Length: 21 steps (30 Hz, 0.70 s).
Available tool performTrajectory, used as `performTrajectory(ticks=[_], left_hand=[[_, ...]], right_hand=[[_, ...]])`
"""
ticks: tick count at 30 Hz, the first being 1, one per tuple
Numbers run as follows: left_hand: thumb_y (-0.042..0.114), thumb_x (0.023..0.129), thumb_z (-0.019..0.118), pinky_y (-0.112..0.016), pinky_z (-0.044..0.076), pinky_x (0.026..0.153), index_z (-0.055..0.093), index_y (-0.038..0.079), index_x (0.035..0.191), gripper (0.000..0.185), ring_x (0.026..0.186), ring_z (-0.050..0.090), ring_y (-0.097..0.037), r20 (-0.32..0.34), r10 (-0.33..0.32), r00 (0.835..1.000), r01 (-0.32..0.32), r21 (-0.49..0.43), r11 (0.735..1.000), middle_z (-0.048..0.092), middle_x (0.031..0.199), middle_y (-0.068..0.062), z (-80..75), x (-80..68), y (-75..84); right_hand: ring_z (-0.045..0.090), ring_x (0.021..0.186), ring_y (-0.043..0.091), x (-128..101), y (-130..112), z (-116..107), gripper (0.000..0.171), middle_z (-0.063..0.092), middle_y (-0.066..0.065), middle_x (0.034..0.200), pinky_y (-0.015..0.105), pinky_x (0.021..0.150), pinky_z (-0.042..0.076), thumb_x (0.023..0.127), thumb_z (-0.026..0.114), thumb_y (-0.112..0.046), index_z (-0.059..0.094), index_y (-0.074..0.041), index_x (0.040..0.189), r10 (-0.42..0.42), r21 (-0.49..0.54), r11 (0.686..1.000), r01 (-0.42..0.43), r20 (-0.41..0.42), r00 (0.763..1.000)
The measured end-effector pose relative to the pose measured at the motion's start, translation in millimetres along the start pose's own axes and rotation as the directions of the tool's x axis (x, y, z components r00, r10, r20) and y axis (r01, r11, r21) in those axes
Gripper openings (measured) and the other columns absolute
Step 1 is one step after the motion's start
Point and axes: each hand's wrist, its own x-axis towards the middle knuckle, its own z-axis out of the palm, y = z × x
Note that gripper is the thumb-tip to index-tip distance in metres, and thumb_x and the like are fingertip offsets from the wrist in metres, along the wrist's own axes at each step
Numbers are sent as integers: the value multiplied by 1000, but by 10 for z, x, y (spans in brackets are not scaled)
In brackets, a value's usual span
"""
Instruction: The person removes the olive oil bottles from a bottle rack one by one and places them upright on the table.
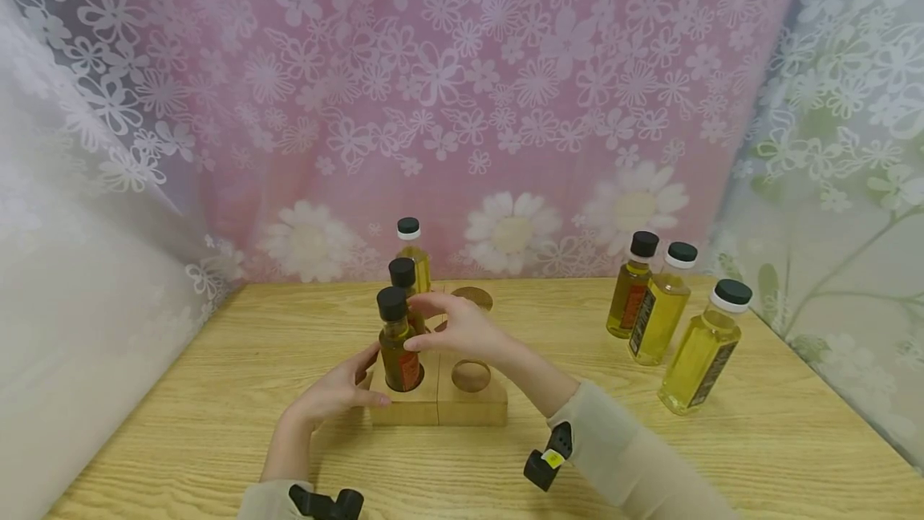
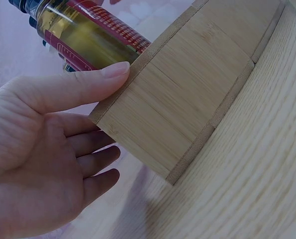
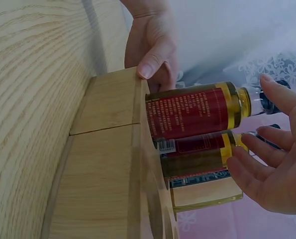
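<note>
The front bottle [image 1: 401, 353] stands in the near left hole of the wooden holder [image 1: 472, 414], which sits on the surface [image 1: 570, 363]. Your left hand [image 1: 338, 392] holds the holder's near left corner lightly, its thumb on the top front edge. Your right hand [image 1: 465, 333] is spread, thumb and fingers apart beside the bottle's neck [image 3: 245, 102]; whether any of it touches, you can't quite tell.

Expect the bottle to feel stiff and fairly heavy for its size, since it looks like glass with oil inside. Treat it as breakable, and slick if any oil gets on it. Take it by the upper body or neck, just under the black cap [image 1: 393, 303], rather than by the cap itself; the holder wraps its base.

From the head view your right hand could pass for pinching the bottle; the right wrist view shows the gap between thumb and fingers, plus the red label [image 3: 187, 112]. The left wrist view shows your lower fingers hanging clear past the corner. Only the head view takes in the three bottles [image 1: 658, 315] standing off to your right.
</note>
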Motion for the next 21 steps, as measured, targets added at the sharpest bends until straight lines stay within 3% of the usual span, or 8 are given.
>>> performTrajectory(ticks=[5, 9, 13, 21], left_hand=[[18, 77, 75, -58, 15, 106, 7, 3, 149, 99, 136, 6, -45, -2, 2, 1000, -2, 6, 1000, 4, 154, -17, -1, 3, 5], [18, 78, 75, -59, 16, 106, 7, 3, 149, 100, 135, 6, -46, -5, -6, 1000, 6, 8, 1000, 3, 154, -17, 1, -5, 2], [19, 78, 75, -59, 17, 105, 7, 2, 149, 100, 135, 8, -47, -10, -12, 1000, 12, 18, 1000, 4, 153, -18, 2, -16, 4], [20, 77, 75, -59, 17, 105, 7, 2, 149, 100, 135, 8, -47, -7, -9, 1000, 9, 22, 1000, 4, 153, -18, 2, -16, 6]], right_hand=[[53, 110, 16, 44, 5, 92, 56, 59, -3, 117, 29, 82, 49, 81, 73, -27, 52, -14, 131, -18, 12, 1000, 17, 39, 999], [54, 108, 15, 52, -2, 172, 54, 60, -5, 114, 34, 87, 47, 80, 74, -27, 54, -15, 129, -15, 25, 1000, 14, 42, 999], [57, 105, 14, 61, 5, 253, 49, 61, -5, 112, 39, 89, 45, 79, 75, -26, 58, -16, 123, 0, 2, 1000, 0, 4, 1000], [60, 98, 16, 52, 4, 331, 43, 63, -3, 106, 36, 80, 50, 77, 77, -24, 62, -14, 116, 39, -26, 999, -42, -75, 996]])
